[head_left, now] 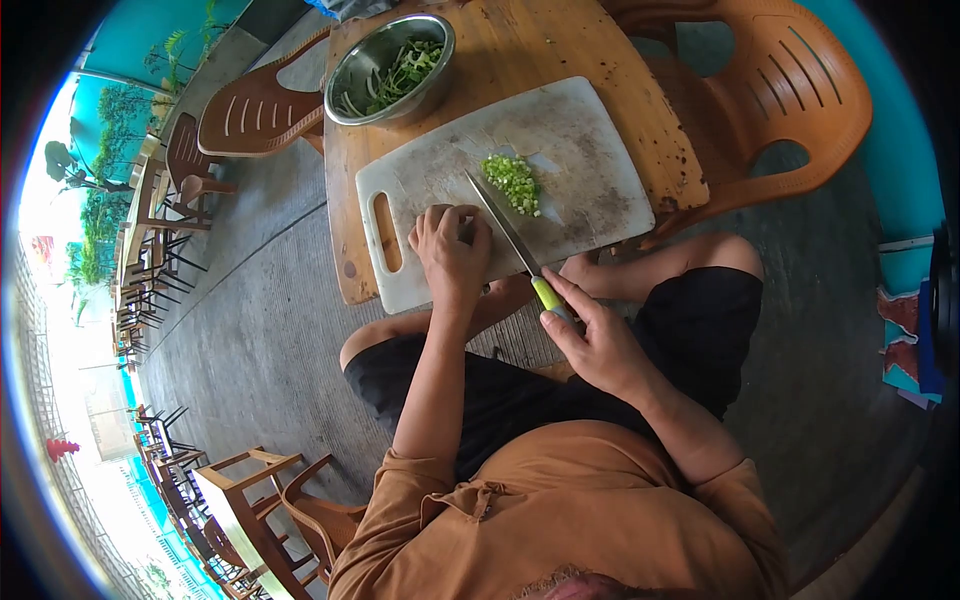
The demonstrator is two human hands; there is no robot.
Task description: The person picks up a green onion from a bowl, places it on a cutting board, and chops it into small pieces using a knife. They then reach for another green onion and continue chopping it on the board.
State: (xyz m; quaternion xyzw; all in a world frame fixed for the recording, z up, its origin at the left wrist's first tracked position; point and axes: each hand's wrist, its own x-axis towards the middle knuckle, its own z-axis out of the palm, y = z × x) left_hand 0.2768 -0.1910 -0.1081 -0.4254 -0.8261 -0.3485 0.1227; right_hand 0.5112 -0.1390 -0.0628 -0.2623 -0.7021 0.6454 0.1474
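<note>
A worn white cutting board (590,140) lies on the wooden table, with a small pile of chopped green pieces (512,184) near its middle. My right hand (598,340) grips a knife (505,226) by its green and grey handle, the blade pointing up and left across the board, its tip just left of the pile. On the board's near left part rests my left hand (451,250), its fingers curled beside the blade; what is under them, if anything, is hidden. A metal bowl (440,88) with cut greens and pale strips stands beyond the board's left corner.
The wooden table (500,50) extends beyond the board. An orange-brown plastic chair (820,100) stands at its right, another brown chair (262,108) at its left. My crossed legs are just below the near edge. More tables and chairs line the left side.
</note>
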